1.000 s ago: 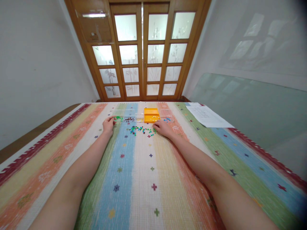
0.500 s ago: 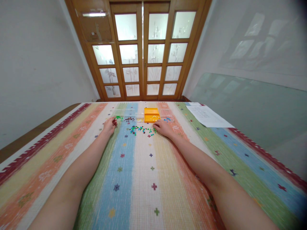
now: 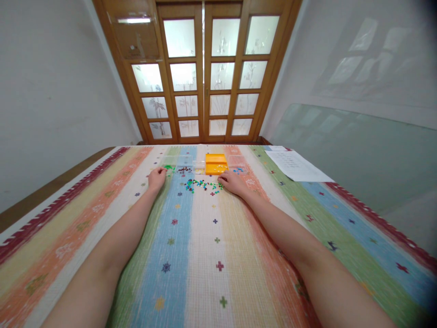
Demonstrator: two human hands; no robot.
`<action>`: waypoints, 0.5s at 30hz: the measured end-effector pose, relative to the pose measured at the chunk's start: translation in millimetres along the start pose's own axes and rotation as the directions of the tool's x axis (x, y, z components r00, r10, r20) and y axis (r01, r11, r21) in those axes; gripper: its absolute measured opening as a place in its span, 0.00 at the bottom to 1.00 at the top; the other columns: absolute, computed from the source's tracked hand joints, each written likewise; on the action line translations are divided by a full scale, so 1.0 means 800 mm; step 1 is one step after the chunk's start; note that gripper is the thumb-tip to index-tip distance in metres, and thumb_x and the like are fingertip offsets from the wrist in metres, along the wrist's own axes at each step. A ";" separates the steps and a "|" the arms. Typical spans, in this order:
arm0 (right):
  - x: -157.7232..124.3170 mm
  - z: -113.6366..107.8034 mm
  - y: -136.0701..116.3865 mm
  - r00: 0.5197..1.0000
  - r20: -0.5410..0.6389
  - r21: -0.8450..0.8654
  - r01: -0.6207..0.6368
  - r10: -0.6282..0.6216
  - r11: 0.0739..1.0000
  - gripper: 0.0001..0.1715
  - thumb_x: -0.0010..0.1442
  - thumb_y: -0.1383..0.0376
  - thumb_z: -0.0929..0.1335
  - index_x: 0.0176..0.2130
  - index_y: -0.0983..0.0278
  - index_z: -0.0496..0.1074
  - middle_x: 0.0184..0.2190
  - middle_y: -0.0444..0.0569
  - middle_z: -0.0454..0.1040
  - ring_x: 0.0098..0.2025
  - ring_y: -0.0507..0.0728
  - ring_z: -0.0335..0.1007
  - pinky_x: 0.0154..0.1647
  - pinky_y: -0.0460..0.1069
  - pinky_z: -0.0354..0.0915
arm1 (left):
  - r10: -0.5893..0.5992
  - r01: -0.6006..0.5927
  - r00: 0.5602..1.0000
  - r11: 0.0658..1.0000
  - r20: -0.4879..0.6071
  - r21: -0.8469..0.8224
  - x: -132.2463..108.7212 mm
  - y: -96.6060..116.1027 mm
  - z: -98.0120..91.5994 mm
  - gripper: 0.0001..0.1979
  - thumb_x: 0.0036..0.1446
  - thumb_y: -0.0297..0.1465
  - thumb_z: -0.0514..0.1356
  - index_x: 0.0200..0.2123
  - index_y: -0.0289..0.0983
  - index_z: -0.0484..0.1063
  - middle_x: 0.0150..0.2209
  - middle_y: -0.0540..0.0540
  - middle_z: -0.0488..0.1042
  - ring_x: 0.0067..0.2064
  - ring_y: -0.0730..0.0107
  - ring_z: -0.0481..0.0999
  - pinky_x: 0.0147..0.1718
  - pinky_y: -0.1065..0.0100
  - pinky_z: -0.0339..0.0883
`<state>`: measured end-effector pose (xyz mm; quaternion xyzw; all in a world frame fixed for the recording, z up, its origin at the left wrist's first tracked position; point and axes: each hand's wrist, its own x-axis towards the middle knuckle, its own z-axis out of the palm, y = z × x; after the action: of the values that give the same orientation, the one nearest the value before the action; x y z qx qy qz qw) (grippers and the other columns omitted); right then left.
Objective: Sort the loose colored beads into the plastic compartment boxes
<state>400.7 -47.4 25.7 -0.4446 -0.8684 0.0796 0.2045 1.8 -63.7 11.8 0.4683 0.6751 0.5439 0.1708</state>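
Observation:
My left hand (image 3: 157,178) is closed at the near left corner of a clear box that holds green pieces (image 3: 168,168); anything between its fingertips is too small to tell. Fingers curled, my right hand (image 3: 231,180) rests at the right end of a loose pile of small green, blue and dark red pieces (image 3: 196,184), just below the orange box (image 3: 216,158). That box lies open with pale pieces in its near half. Dark red pieces (image 3: 185,169) sit in a clear box beside the green ones. Blue pieces (image 3: 239,170) lie in another clear box at the right.
A striped cloth (image 3: 205,282) covers the table. Printed paper sheets (image 3: 294,165) lie at the far right. Wooden doors with glass panes (image 3: 205,73) stand beyond the table, and a pale glass panel (image 3: 358,155) is on the right.
My left hand has turned, its fingertips now nearer the green pieces and its curled fingers less visible. My right hand has hardly moved.

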 end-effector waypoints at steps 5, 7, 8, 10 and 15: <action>0.000 0.000 0.001 1.000 -0.011 0.002 0.009 -0.009 1.000 0.15 0.72 0.63 0.64 0.45 0.62 0.81 0.46 0.53 0.80 0.48 0.59 0.72 0.51 0.50 0.64 | 0.186 -0.252 0.965 0.850 0.184 0.463 -0.002 -0.011 -0.005 0.07 0.51 0.29 0.63 0.33 0.42 0.82 0.32 0.42 0.80 0.39 0.50 0.78 0.41 0.60 0.67; 0.000 0.000 0.000 1.000 -0.011 0.003 0.009 -0.009 1.000 0.15 0.72 0.63 0.64 0.45 0.62 0.81 0.46 0.53 0.79 0.48 0.59 0.72 0.51 0.50 0.64 | 0.209 -0.303 0.949 0.807 0.236 0.507 -0.005 -0.009 -0.005 0.06 0.51 0.28 0.63 0.31 0.42 0.81 0.32 0.41 0.80 0.39 0.50 0.78 0.41 0.60 0.66; 0.000 0.000 0.000 1.000 -0.011 0.003 0.008 -0.008 1.000 0.16 0.72 0.62 0.64 0.45 0.62 0.81 0.46 0.53 0.79 0.48 0.59 0.72 0.51 0.50 0.64 | 0.217 -0.318 0.944 0.798 0.249 0.512 -0.006 -0.007 -0.004 0.05 0.51 0.28 0.63 0.30 0.42 0.80 0.32 0.41 0.79 0.39 0.51 0.77 0.41 0.60 0.66; 0.000 0.001 0.000 1.000 -0.011 0.004 0.008 -0.008 1.000 0.16 0.72 0.62 0.64 0.44 0.62 0.81 0.46 0.53 0.79 0.47 0.59 0.72 0.51 0.50 0.64 | 0.217 -0.323 0.941 0.804 0.259 0.499 -0.008 -0.004 -0.004 0.04 0.52 0.28 0.64 0.27 0.42 0.78 0.31 0.42 0.78 0.39 0.52 0.77 0.41 0.61 0.66; 0.001 0.005 0.005 0.999 -0.030 -0.003 0.024 -0.024 1.000 0.16 0.72 0.62 0.64 0.43 0.63 0.81 0.45 0.53 0.79 0.47 0.58 0.73 0.50 0.49 0.63 | 0.243 -0.292 0.954 0.885 0.177 0.362 -0.009 -0.004 -0.003 0.03 0.56 0.31 0.63 0.29 0.41 0.75 0.32 0.43 0.77 0.40 0.54 0.75 0.43 0.63 0.64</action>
<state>401.4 -44.1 21.4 -0.4356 -0.8706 0.0692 0.2179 2.4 -70.5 7.8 0.6147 0.6850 0.3888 0.0417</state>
